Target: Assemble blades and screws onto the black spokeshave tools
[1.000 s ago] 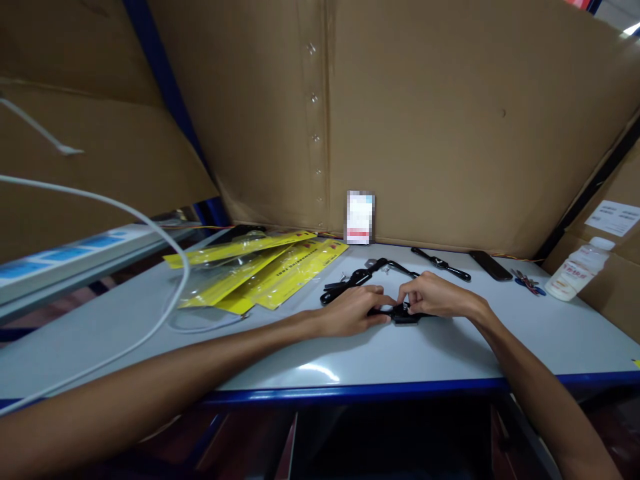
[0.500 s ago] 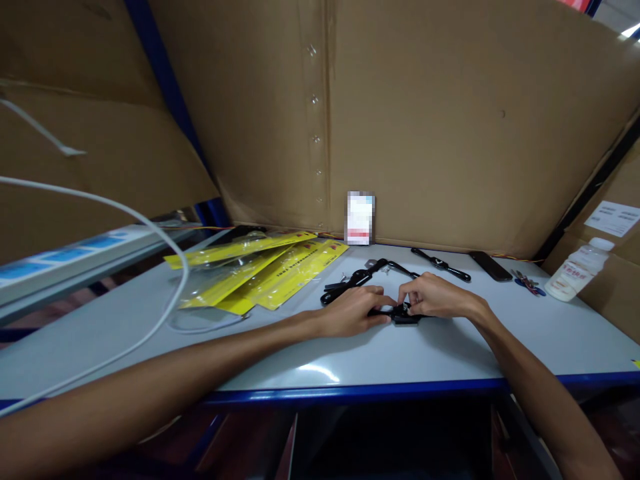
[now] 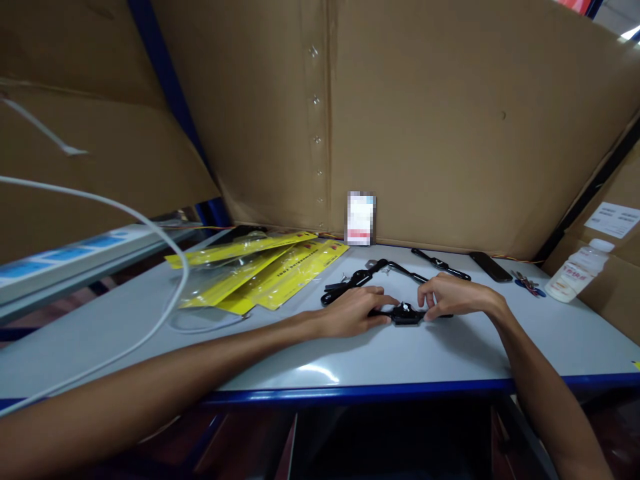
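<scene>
A black spokeshave (image 3: pixel 406 315) lies on the table in front of me, with a small silvery screw or fitting at its centre. My left hand (image 3: pixel 353 312) is closed on its left handle, the index finger reaching toward the body. On the other side, my right hand (image 3: pixel 453 295) has its fingers curled in at the right handle, thumb against it, and the handle's tip shows beyond the fingers. Just behind my left hand rests a second black spokeshave (image 3: pixel 363 277) with loose small metal parts around it. A third spokeshave (image 3: pixel 440 265) lies farther back on the right.
Yellow-backed clear plastic packages (image 3: pixel 280 273) are piled on the left. A white cable (image 3: pixel 186 267) loops past a power strip (image 3: pixel 65 257). Toward the back right lie a dark phone-like slab (image 3: pixel 490 266), keys (image 3: pixel 527 283) and a bottle (image 3: pixel 577 272). Cardboard (image 3: pixel 425 120) walls the table.
My right hand has moved right, off the screw at the spokeshave's centre and toward its right handle, so the centre shows. My left hand stays in place.
</scene>
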The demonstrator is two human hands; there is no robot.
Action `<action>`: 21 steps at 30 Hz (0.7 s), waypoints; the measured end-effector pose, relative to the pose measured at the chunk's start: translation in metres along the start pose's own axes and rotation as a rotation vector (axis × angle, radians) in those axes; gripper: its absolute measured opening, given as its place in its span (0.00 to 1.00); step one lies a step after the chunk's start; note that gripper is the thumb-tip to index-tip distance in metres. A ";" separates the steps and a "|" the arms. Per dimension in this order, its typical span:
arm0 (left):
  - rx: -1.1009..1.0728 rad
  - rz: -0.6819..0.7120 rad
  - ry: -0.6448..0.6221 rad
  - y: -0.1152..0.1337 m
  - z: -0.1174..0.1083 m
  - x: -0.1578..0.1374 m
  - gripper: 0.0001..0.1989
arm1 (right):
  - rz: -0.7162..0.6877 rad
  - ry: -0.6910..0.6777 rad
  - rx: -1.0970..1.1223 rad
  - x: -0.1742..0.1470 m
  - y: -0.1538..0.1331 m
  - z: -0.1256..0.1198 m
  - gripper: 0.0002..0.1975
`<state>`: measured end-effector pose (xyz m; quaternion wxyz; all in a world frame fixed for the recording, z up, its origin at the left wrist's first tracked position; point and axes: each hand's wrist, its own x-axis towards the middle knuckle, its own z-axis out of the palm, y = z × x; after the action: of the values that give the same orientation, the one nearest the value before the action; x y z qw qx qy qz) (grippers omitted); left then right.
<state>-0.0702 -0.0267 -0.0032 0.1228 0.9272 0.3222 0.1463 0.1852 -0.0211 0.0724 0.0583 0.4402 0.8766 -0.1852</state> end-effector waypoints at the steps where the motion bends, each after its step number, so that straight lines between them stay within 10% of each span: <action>1: -0.003 0.005 -0.002 0.000 0.000 0.000 0.20 | 0.015 -0.021 -0.017 0.000 0.000 0.000 0.11; 21: 0.195 0.124 0.083 0.002 0.005 -0.002 0.11 | -0.001 0.012 -0.083 0.006 -0.009 0.007 0.09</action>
<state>-0.0691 -0.0300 -0.0076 0.0092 0.9461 0.2816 0.1598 0.1740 -0.0236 0.0664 0.0710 0.4381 0.8841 -0.1462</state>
